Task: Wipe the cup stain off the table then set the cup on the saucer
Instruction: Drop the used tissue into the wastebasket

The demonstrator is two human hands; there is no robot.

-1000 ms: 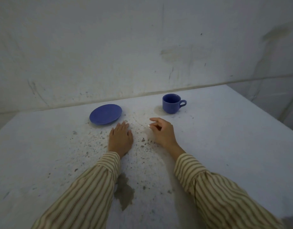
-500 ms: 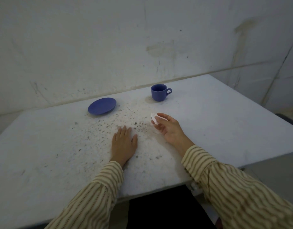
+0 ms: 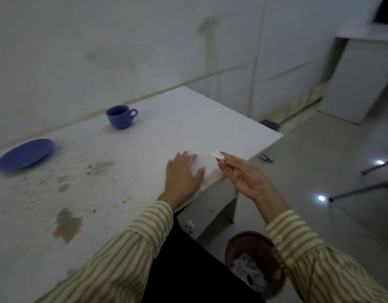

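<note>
While the left hand [image 3: 182, 174] lies flat, palm down, fingers [image 3: 184, 157] spread and holding nothing, on the counter [image 3: 145, 149] near its front edge, the right hand [image 3: 243, 178] is raised off the counter, just past that edge, palm turned up. Right fingers [image 3: 226, 159]: thumb and forefinger pinched on a small white wad [image 3: 217, 154]; the other fingers loosely curled. Wad: just right of the left fingertips, not touching them. Cup [image 3: 121, 117]: blue, upright, handle to the right, well beyond the left fingers and to their left, near the wall [image 3: 101, 51]. Pale ring stain [image 3: 109, 130]: on the counter at the cup's base, left side. Saucer [image 3: 24, 157]: blue, bare, far left of both hands, well apart from the cup. Counter surface: dark specks and blotches between saucer and left hand; one larger brown patch [image 3: 67, 225] left of the left sleeve [image 3: 114, 259]. Sleeves: striped, both arms. Bin [image 3: 254, 263]: reddish, round, on the floor [image 3: 319, 149] under the right forearm, holding crumpled white paper [image 3: 246, 270].
</note>
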